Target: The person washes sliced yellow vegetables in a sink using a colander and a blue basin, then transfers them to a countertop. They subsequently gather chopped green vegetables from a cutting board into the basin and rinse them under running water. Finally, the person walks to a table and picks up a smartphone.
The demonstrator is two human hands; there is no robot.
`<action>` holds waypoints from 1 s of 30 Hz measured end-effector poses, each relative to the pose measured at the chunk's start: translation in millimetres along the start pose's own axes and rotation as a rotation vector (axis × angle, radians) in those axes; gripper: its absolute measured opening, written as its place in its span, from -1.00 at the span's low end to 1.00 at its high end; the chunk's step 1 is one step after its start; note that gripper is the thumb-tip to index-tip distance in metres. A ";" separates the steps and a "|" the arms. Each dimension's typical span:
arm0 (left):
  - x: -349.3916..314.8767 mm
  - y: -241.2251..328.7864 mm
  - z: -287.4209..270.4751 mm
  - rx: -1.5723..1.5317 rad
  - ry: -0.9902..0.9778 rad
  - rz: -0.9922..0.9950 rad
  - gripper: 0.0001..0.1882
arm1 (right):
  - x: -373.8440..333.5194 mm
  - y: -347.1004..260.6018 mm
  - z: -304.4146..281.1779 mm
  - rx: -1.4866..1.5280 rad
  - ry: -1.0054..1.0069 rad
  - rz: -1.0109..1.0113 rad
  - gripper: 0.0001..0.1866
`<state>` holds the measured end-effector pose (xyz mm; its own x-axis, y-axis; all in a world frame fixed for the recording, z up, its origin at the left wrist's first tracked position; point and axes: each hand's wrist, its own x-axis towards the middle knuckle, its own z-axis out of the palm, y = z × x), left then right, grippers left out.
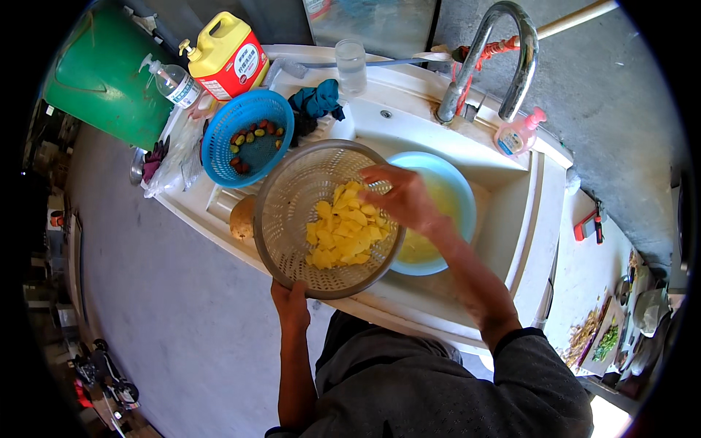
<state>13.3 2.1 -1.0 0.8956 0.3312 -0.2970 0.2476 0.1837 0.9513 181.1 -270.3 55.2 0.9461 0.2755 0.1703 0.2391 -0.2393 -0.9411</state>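
Yellow slices [342, 235] lie in a colander [288, 212] just beside the half-curled fingers of the right hand [405, 196], whose hold is unclear; the left hand [291, 303] firmly grips its rim.

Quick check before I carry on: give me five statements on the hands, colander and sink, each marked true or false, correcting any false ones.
1. The left hand grips the colander by its near rim. True.
2. The right hand is on the tap. False: it is at the colander's right side.
3. The colander is empty. False: yellow slices lie in it.
4. A light-blue basin sits in the sink. True.
5. The round brown item is inside the colander. False: it is outside, to the colander's left.
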 end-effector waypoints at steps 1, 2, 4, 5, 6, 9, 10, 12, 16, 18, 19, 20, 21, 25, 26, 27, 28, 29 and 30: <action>1.2 0.4 -0.3 -0.017 -0.003 -0.006 -0.49 | 2.5 14.3 -12.2 0.006 0.081 0.029 -0.64; 1.4 1.5 -1.9 -0.035 0.000 -0.009 -0.50 | 6.1 30.2 -19.3 0.052 0.201 0.082 -0.69; 0.2 10.6 -0.8 -0.027 0.030 -0.043 -0.50 | 9.9 80.7 -38.9 -0.019 0.347 0.136 -0.71; 0.1 14.9 0.7 -0.026 0.040 -0.060 -0.51 | 7.1 115.1 -50.2 -0.139 0.372 0.135 -0.68; 2.4 17.7 4.1 -0.043 0.034 -0.061 -0.51 | -3.1 160.9 -58.7 -0.345 0.352 0.167 -0.60; 1.3 25.4 1.5 -0.060 0.081 -0.046 -0.52 | -24.0 212.0 -59.8 -0.572 0.080 0.479 -0.14; 0.0 27.7 -0.4 -0.051 0.106 -0.035 -0.53 | -32.2 221.0 -52.0 -0.634 0.014 0.519 -0.05; -3.1 33.2 -3.8 -0.039 0.136 -0.014 -0.54 | -39.5 237.3 -43.6 -0.620 -0.137 0.688 0.18; -11.4 43.1 -14.3 -0.047 0.164 -0.002 -0.51 | -37.9 251.3 -10.9 -0.703 -0.213 0.630 0.20; -15.7 47.7 -15.5 -0.074 0.187 -0.005 -0.50 | -34.0 238.1 11.2 -0.702 -0.264 0.618 0.22; -16.7 48.5 -15.5 -0.077 0.208 -0.009 -0.50 | -34.0 230.4 17.6 -0.707 -0.297 0.624 0.21; -17.7 48.9 -16.0 -0.080 0.229 -0.013 -0.50 | -36.4 222.7 23.8 -0.711 -0.330 0.631 0.21; -18.3 48.6 -16.3 -0.085 0.250 -0.018 -0.50 | -39.3 217.4 28.7 -0.718 -0.365 0.638 0.20; -15.8 45.7 -18.7 -0.104 0.237 -0.006 -0.54 | -55.5 204.6 34.1 -0.797 -0.462 0.557 0.09; -14.5 42.0 -23.5 -0.100 0.216 -0.005 -0.54 | -63.3 208.6 36.9 -0.792 -0.430 0.519 0.04; -11.6 36.4 -29.1 -0.097 0.189 -0.005 -0.54 | -73.0 216.8 38.9 -0.790 -0.393 0.485 -0.01; -10.8 34.3 -31.6 -0.094 0.169 -0.002 -0.54 | -78.9 216.5 40.8 -0.786 -0.360 0.446 -0.06; -11.6 34.8 -30.8 -0.095 0.172 -0.005 -0.53 | -84.9 216.3 41.0 -0.736 -0.354 0.436 -0.12; -12.7 38.0 -28.4 -0.093 0.175 -0.007 -0.53 | -88.5 208.7 40.0 -0.683 -0.348 0.427 -0.18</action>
<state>0.8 31.2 36.5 0.8139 0.4840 -0.3215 0.2114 0.2689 0.9397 138.5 -307.3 -168.0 0.8907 0.2773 -0.3602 0.0640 -0.8610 -0.5045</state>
